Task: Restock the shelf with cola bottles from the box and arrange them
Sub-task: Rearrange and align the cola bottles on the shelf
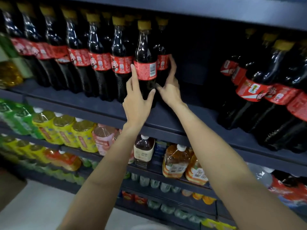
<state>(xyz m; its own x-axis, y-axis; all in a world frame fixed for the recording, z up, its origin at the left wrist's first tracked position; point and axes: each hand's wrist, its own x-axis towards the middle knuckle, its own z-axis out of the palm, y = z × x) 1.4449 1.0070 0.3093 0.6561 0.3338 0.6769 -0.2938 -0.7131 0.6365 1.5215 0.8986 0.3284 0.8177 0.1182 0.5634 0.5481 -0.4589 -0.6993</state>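
Dark shop shelf [106, 112], row of cola bottles ending beside an unfilled gap. Left hand [137, 97] and right hand [169, 85] flanking the end cola bottle [146, 63], fingers [134, 72] nearly straight, touching not clasping. Probably squaring it up, barcode side outward.

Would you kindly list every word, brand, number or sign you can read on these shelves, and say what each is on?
No text reads with certainty.
Front cola bottle between left hand and right hand: barcode and fine print, too small.
Row of cola bottles: large white characters on red labels, blurred.
Tea bottles below: label characters too blurred.
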